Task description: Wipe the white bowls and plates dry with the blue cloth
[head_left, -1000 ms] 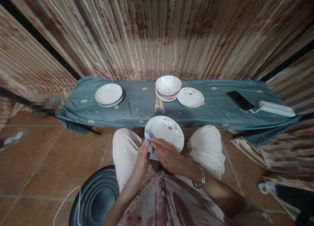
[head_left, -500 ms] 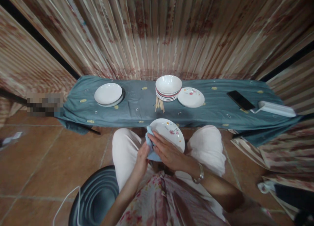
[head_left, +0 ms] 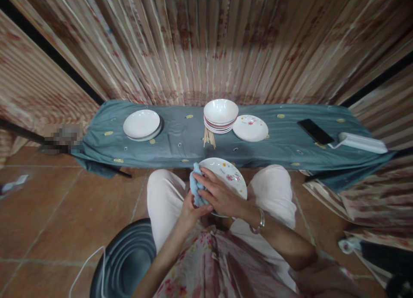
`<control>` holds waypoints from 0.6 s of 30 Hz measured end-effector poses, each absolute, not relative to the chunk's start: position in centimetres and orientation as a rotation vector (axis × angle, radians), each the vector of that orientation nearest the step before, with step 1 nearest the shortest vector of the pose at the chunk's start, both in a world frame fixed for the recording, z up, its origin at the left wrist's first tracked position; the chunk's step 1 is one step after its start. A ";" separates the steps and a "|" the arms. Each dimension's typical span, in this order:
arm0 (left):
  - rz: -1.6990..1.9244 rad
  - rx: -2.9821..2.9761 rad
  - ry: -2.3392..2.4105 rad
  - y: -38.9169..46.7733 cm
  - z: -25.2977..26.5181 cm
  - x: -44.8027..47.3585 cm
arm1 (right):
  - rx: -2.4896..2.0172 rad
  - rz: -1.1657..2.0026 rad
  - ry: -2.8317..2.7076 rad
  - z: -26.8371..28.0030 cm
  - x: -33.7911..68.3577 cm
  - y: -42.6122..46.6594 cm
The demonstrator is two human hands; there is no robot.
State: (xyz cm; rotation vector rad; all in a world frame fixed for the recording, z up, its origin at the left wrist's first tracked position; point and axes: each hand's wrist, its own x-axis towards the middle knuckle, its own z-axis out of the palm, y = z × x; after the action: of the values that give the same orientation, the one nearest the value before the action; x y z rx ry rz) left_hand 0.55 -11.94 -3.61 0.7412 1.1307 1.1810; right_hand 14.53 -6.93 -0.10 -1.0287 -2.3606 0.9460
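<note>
I see left fingers and right fingers curled closely round a soft blue cloth, maybe wiping a round, white, flowery plate, needing careful turning next.

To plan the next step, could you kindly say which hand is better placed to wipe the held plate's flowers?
Probably the right hand: it lies on the blue cloth, nearer the flowers than the left hand.
</note>
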 end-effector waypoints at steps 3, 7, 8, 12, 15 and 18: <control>1.200 0.731 1.094 -12.1 -3.5 0.8 | -1.011 0.871 -2.380 0.2 14.5 -6.6; 1.165 0.716 1.059 -12.7 -3.7 1.1 | -1.007 0.687 -2.391 0.1 14.5 -5.8; 1.163 0.707 1.042 -12.9 -3.8 1.2 | -1.012 0.640 -2.404 0.0 14.5 -5.5; 1.171 0.687 0.989 -13.4 -4.3 1.6 | -1.061 0.491 -2.449 -0.9 14.6 -3.9; 1.195 0.663 0.984 -13.5 -4.4 1.8 | -1.138 0.404 -2.446 -1.5 14.9 -2.7; 1.224 0.618 1.004 -13.4 -4.3 1.9 | -1.214 0.322 -2.431 -2.1 15.5 -1.6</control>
State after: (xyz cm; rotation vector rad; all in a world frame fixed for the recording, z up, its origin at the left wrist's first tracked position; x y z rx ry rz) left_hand 1.89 -13.41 -4.30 0.6178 1.0045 1.2238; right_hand 15.50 -1.63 -2.13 -1.2138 -2.4309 0.3220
